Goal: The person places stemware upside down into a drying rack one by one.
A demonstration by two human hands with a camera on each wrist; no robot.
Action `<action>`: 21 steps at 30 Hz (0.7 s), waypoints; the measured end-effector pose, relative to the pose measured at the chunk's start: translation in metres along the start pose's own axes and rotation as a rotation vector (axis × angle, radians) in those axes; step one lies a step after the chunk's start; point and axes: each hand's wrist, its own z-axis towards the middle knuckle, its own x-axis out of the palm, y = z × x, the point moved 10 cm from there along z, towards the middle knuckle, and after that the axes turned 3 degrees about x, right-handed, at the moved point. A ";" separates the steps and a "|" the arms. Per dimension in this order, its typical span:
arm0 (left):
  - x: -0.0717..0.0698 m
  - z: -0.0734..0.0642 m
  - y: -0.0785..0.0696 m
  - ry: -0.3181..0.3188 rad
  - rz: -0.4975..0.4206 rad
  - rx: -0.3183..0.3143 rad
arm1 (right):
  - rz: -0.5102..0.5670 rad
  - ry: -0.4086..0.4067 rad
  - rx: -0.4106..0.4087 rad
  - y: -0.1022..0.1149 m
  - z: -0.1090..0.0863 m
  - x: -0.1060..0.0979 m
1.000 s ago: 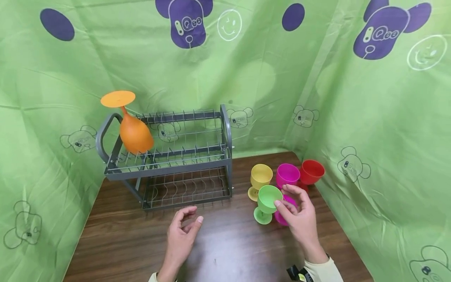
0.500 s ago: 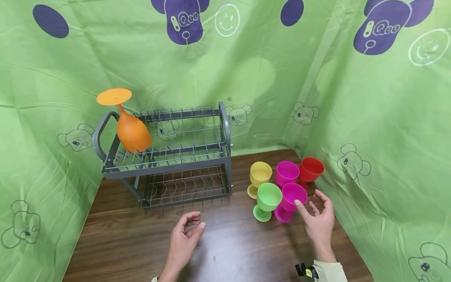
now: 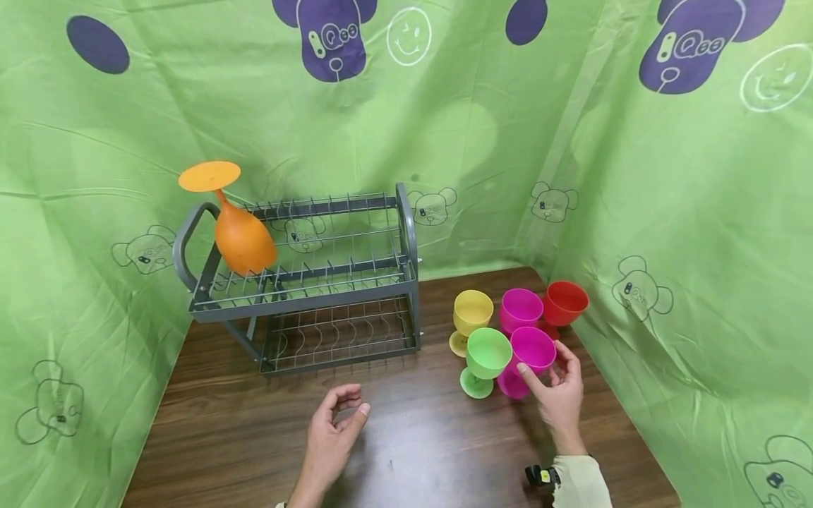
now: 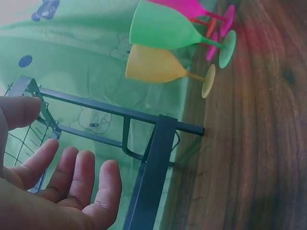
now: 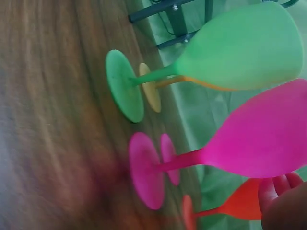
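My right hand point(image 3: 559, 395) has its thumb and fingers on either side of the bowl of the front magenta goblet point(image 3: 532, 348), which stands upright on the table. In the right wrist view the fingertips point(image 5: 268, 191) touch the magenta bowl point(image 5: 264, 134). A light green goblet point(image 3: 488, 353) stands just left of it. Behind are a yellow goblet point(image 3: 473, 312), a second magenta goblet point(image 3: 521, 309) and a red goblet point(image 3: 566, 302). My left hand point(image 3: 332, 437) hovers over the table's front, fingers loosely curled and holding nothing.
A grey two-tier dish rack point(image 3: 305, 303) stands at the back left. An orange goblet point(image 3: 243, 240) leans upside down on its upper tier, at the left end. Green patterned cloth point(image 3: 470, 141) walls off the back and sides of the wooden table point(image 3: 419, 451).
My right hand swung right past the light green goblet, then came back left around the front magenta goblet. The left hand shifted only slightly. The goblets stay in place.
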 end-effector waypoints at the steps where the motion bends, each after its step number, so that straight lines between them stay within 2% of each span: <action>1: 0.000 0.000 0.001 -0.002 0.000 -0.003 | 0.005 0.001 0.004 -0.003 -0.001 0.001; 10: 0.003 0.000 0.005 0.005 -0.018 -0.011 | 0.079 -0.004 0.053 -0.031 -0.006 0.002; 16: 0.001 0.001 0.009 -0.005 -0.010 -0.025 | 0.074 -0.005 0.063 -0.032 -0.005 0.002; 21: 0.000 0.002 0.009 -0.010 -0.013 -0.019 | 0.051 -0.029 0.045 -0.023 -0.005 -0.004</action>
